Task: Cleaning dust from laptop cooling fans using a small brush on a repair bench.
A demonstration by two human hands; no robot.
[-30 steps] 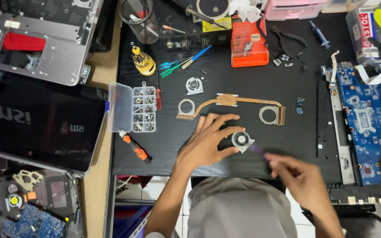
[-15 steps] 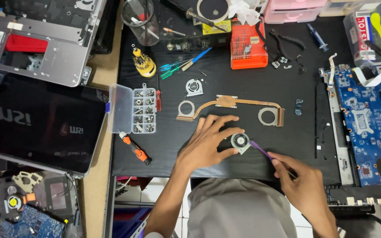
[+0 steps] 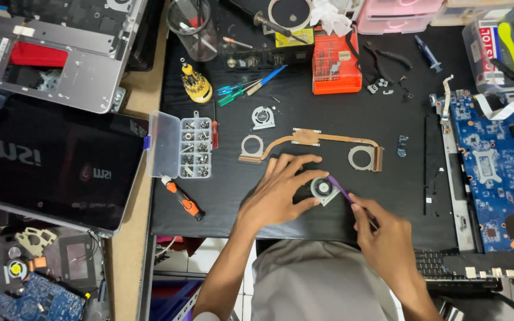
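Note:
A small round laptop fan (image 3: 323, 190) lies on the black mat (image 3: 328, 119) near the front edge. My left hand (image 3: 278, 196) rests on the mat with its fingers curled around the fan's left side, steadying it. My right hand (image 3: 385, 238) grips a thin purple tool (image 3: 340, 191) whose tip touches the fan. Just beyond the fan lies a copper heat pipe assembly (image 3: 310, 141) with two ring ends, and a second small fan (image 3: 263, 117) sits farther back.
A clear screw organiser box (image 3: 182, 145) and an orange screwdriver (image 3: 182, 199) lie left of my hands. A black laptop lid (image 3: 55, 169) is at far left, a blue motherboard (image 3: 492, 169) at right. An orange bit case (image 3: 335, 71), pliers (image 3: 388, 56) and tweezers crowd the back.
My right hand has moved left and up, bringing the purple tool's tip onto the fan. My left hand has stayed on the fan.

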